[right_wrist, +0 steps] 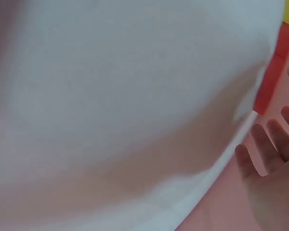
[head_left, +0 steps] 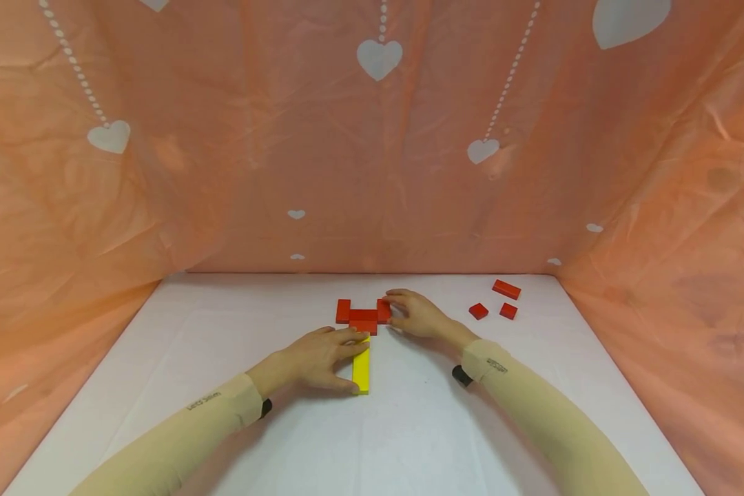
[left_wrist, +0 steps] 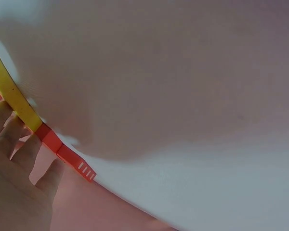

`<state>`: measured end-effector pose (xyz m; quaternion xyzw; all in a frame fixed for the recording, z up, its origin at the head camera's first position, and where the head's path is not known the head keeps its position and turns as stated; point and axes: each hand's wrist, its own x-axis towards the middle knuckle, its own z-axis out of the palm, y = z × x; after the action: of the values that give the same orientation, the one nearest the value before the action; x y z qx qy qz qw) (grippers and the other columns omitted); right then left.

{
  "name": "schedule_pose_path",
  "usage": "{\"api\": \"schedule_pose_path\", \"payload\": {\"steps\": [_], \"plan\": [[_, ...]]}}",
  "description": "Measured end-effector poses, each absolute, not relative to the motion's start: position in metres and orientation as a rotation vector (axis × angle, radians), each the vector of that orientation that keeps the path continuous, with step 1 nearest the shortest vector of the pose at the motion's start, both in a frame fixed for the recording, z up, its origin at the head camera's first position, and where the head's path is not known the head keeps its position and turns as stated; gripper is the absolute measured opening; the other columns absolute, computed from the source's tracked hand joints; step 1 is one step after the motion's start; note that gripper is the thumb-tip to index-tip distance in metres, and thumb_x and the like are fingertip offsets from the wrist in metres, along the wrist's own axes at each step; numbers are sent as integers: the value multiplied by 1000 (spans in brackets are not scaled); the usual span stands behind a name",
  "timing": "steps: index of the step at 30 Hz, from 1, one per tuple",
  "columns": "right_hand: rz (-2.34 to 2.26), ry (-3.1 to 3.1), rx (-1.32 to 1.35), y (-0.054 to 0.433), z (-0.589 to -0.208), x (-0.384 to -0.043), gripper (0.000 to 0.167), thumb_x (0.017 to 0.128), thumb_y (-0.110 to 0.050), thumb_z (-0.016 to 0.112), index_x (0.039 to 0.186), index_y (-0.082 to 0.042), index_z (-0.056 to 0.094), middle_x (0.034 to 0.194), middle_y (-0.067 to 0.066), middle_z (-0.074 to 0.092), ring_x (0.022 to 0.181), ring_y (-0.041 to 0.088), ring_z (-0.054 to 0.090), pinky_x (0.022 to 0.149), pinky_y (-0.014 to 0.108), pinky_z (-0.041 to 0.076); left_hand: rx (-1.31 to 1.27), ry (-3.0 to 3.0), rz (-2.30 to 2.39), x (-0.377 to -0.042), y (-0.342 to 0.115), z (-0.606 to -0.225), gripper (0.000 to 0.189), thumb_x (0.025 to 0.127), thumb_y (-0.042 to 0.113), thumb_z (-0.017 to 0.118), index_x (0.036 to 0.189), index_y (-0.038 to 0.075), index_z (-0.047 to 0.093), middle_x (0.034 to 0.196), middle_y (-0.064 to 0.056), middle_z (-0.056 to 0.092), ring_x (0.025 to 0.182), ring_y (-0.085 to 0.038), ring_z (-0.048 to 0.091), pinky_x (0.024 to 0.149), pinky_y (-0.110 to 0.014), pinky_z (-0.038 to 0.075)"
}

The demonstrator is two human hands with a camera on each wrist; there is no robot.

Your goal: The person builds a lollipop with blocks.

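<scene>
My left hand (head_left: 322, 357) lies spread over a long yellow block (head_left: 361, 372). Its forward fingertips touch the far end, and the thumb is at the near left corner. Beyond that end, red blocks form a U-like shape: a left upright piece (head_left: 343, 311), pieces (head_left: 363, 328) across the middle, and a right piece (head_left: 382, 312). My right hand (head_left: 418, 315) is at the right piece, fingertips over its far end and thumb by its near right corner. Straight, spread fingers show in the right wrist view beside the red blocks (right_wrist: 271, 84). White slots mark one red block (left_wrist: 77, 163) in the left wrist view.
Farther right on the white-covered table (head_left: 409, 434) lie a red oblong block (head_left: 506, 289) and two small red blocks, one turned like a diamond (head_left: 479, 311), the other (head_left: 508, 311) beside it. An orange curtain (head_left: 372, 151) with white hearts encloses the back and sides.
</scene>
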<state>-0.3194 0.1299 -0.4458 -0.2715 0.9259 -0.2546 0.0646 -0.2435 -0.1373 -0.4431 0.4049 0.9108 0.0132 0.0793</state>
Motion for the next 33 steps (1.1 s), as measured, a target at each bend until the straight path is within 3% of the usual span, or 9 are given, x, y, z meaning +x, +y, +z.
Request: {"api": "schedule_pose_path", "payload": {"steps": [8,24,33], "plan": [[-938,2831,-790,149,-433,-309,58,100,-24,69,153,-8,52,160,12,46,149,37,39,121,61,31,1189,2729,76,-243,-140,-444,84,90,69,64,157,22,49,164,2,42,150,-20,39,121,-54,34],[-1071,3069,-653,243,-430,-295,46,96,-10,72,138,3,62,145,21,58,129,43,57,106,61,48,1226,2733,74,-244,-142,-444,83,92,66,64,158,19,47,165,2,40,151,-21,38,121,-52,35],[-863,3100,-557,286,-440,-293,42,95,-6,67,135,6,63,138,26,62,132,48,55,110,65,42,1237,2729,80,-244,-141,-445,82,92,65,64,158,20,47,166,3,40,152,-21,37,121,-51,35]]}}
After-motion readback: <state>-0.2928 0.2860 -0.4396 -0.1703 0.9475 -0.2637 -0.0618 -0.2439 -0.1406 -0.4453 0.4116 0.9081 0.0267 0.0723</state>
